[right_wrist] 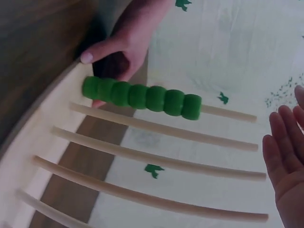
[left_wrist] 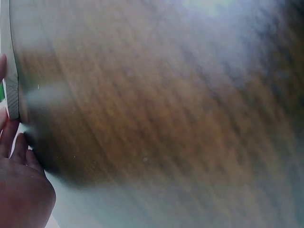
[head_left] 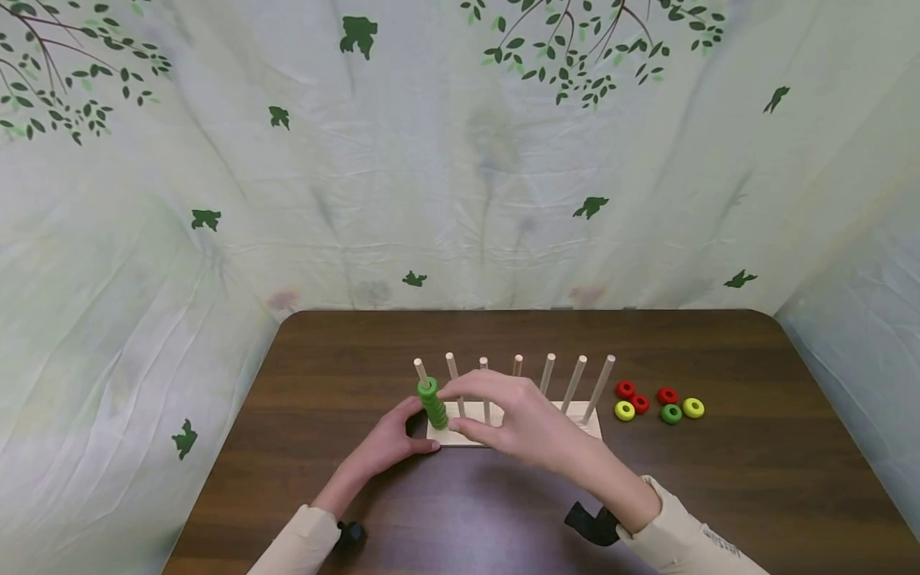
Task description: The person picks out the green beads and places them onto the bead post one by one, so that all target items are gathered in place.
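A pale wooden peg board [head_left: 453, 439] stands on the table with several upright pegs in a row. Green rings [head_left: 434, 406] are stacked on its leftmost peg; the peg's tip sticks out above them. My left hand [head_left: 388, 439] grips the board's left end, thumb at the front edge and fingers behind, as the right wrist view also shows. Over the board is my right hand [head_left: 532, 415], its fingertips beside the green stack. In the right wrist view the right hand's fingers [right_wrist: 285, 137] look straight, apart from the rings, and hold nothing. The other visible pegs [right_wrist: 161, 130] carry no rings.
Right of the board lie loose rings: several red, yellow and green ones, among them a red ring [head_left: 667, 395], a yellow ring [head_left: 693, 408] and a green ring [head_left: 672, 414]. The brown wooden table [head_left: 345, 343] ends at a leaf-printed cloth [head_left: 460, 200].
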Action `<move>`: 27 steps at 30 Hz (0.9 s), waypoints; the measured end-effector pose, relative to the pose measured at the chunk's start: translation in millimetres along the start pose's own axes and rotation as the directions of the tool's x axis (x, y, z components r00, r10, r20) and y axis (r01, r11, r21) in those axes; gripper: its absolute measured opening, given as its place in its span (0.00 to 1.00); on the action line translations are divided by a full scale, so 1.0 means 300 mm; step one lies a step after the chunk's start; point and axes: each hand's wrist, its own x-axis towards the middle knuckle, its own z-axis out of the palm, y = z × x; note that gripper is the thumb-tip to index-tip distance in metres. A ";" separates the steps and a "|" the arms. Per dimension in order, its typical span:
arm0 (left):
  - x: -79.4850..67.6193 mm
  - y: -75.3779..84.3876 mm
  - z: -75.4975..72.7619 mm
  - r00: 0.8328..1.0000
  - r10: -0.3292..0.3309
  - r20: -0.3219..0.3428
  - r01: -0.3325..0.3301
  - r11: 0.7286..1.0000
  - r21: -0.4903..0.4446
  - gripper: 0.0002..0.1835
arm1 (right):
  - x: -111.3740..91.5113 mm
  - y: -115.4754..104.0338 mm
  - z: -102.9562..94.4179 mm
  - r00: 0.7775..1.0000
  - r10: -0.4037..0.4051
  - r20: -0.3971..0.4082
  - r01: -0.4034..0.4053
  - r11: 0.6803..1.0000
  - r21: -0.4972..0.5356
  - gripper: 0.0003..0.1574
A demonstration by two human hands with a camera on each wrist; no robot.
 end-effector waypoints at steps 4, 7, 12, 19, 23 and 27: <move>-0.002 0.003 0.000 1.000 -0.002 -0.002 0.002 1.000 -0.005 0.32 | -0.063 0.006 0.018 0.996 0.094 -0.005 -0.094 0.996 0.015 0.21; -0.003 0.005 0.001 1.000 0.003 -0.006 -0.003 1.000 0.004 0.32 | -0.110 0.015 0.028 0.987 0.163 -0.008 -0.162 0.986 0.034 0.21; -0.001 0.002 0.003 1.000 0.005 -0.005 -0.005 1.000 0.014 0.32 | -0.195 0.040 0.043 0.976 0.214 -0.052 -0.212 0.977 0.038 0.20; -0.002 0.002 0.000 1.000 0.000 0.003 0.000 1.000 0.005 0.34 | -0.302 0.067 0.048 0.957 0.258 -0.129 -0.265 0.963 -0.038 0.23; -0.004 0.009 -0.002 1.000 0.014 0.010 -0.014 1.000 -0.002 0.33 | -0.360 0.074 0.043 0.933 0.323 -0.157 -0.332 0.943 -0.035 0.25; -0.005 0.012 -0.005 1.000 0.012 0.007 -0.012 1.000 -0.006 0.33 | -0.414 0.090 0.038 0.901 0.395 -0.179 -0.407 0.913 -0.033 0.25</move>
